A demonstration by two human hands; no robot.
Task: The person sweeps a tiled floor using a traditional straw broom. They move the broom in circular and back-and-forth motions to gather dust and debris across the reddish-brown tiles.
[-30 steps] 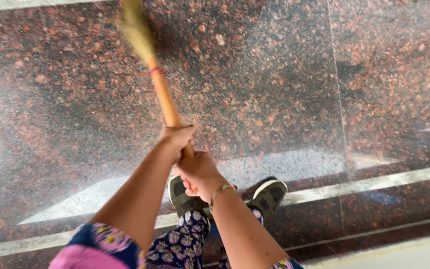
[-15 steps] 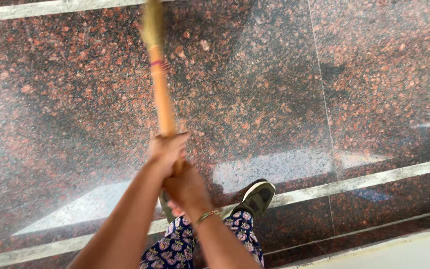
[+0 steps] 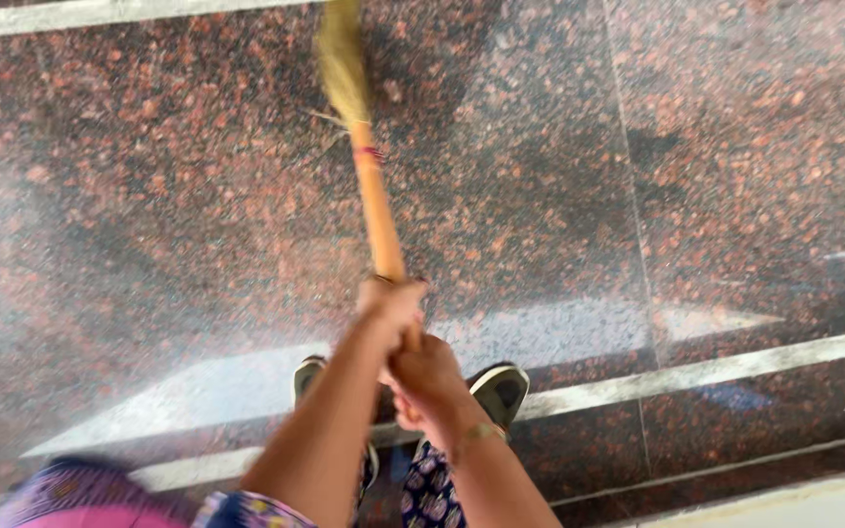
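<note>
Here, left hand (image 3: 390,305) wraps the orange wooden broom handle (image 3: 378,210); right hand (image 3: 427,376) clamps just below, stacked for two-handed leverage. Handle slants forward; straw-yellow bristle head (image 3: 342,64) meets the polished red-speckled granite floor (image 3: 735,147). Grey-soled shoes (image 3: 501,389) stand beneath.

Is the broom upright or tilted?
Tilted. The broom leans away from the person, its straw end toward the granite floor. The left hand grips the handle above the right hand.
</note>
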